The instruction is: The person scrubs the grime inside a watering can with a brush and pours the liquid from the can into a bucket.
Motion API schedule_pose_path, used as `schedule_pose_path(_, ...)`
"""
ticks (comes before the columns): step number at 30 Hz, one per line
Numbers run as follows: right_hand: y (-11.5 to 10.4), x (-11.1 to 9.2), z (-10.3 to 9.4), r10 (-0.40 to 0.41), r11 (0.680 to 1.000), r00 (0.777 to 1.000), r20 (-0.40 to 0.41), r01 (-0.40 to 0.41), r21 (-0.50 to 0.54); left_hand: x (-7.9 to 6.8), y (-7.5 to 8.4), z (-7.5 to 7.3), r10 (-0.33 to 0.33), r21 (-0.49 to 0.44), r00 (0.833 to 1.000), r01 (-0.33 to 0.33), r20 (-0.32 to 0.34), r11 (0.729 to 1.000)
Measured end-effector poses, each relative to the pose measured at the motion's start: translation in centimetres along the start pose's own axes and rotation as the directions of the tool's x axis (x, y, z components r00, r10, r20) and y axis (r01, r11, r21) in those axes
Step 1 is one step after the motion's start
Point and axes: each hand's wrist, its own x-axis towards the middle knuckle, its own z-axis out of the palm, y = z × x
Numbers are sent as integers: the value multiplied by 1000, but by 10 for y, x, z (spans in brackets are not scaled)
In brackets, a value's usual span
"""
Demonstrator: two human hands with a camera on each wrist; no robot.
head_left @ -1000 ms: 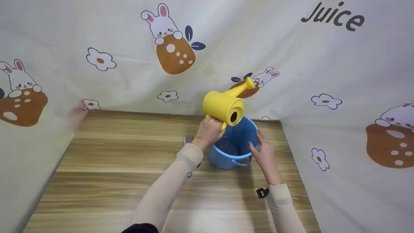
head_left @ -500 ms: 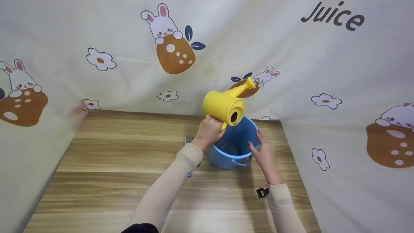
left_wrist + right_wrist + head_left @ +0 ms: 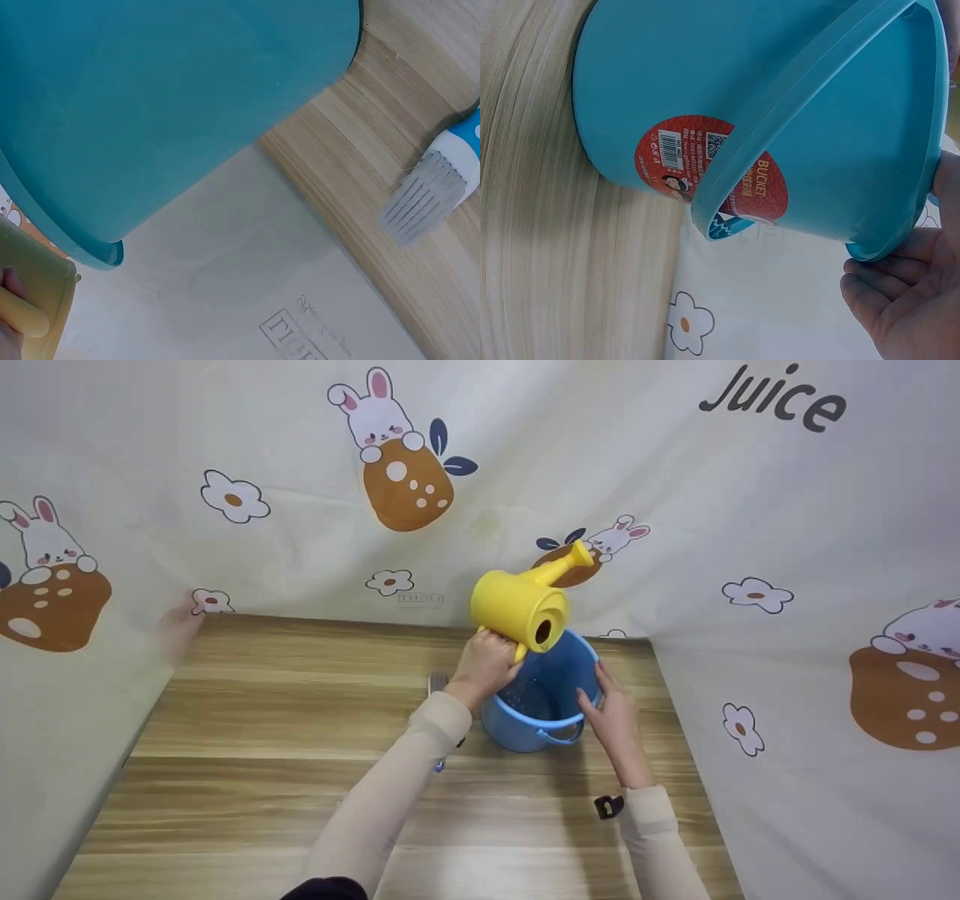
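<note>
My left hand (image 3: 484, 666) grips the handle of a yellow watering can (image 3: 504, 604). The can is tipped over a blue bucket (image 3: 517, 733), its round filling hole facing down toward the inside and its spout pointing up to the right. A thin trickle falls from the hole, and bubbly water lies at the bottom of the bucket. At the bucket's right side, my right hand (image 3: 616, 724) holds the rim, thumb inside and fingers outside. In the right wrist view these fingers (image 3: 889, 277) lie against the rim's outer edge, and the bucket's carrying handle hangs down.
A brush (image 3: 427, 196) with grey bristles and a blue-and-white handle lies on the wood-patterned surface (image 3: 277, 720), left of the bucket and partly hidden by my left arm. A white cloth with printed rabbits (image 3: 409, 484) rises behind and along both sides.
The trickle from the can and the bubbles in the bucket look slightly different. Both hands, the watering can and the bucket stay practically in place.
</note>
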Motion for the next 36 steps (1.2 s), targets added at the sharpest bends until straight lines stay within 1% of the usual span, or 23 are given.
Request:
schedule_pose_path(13, 1, 0, 0, -11, 1000, 1000, 2, 11, 4, -1, 0, 0, -10, -20, 1000, 10, 6, 1000)
schedule_pose_path(22, 1, 0, 0, 11, 1000, 1000, 22, -12, 13, -1, 1, -2, -17, -35, 999, 19, 44, 999)
schedule_pose_path(31, 0, 0, 2, -41, 999, 998, -42, 40, -25, -1, 2, 0, -30, -70, 998, 34, 64, 997)
schedule_pose_path(36, 1, 1, 2, -43, 999, 998, -46, 42, -34, -2, 2, 0, -28, -77, 997, 34, 71, 996)
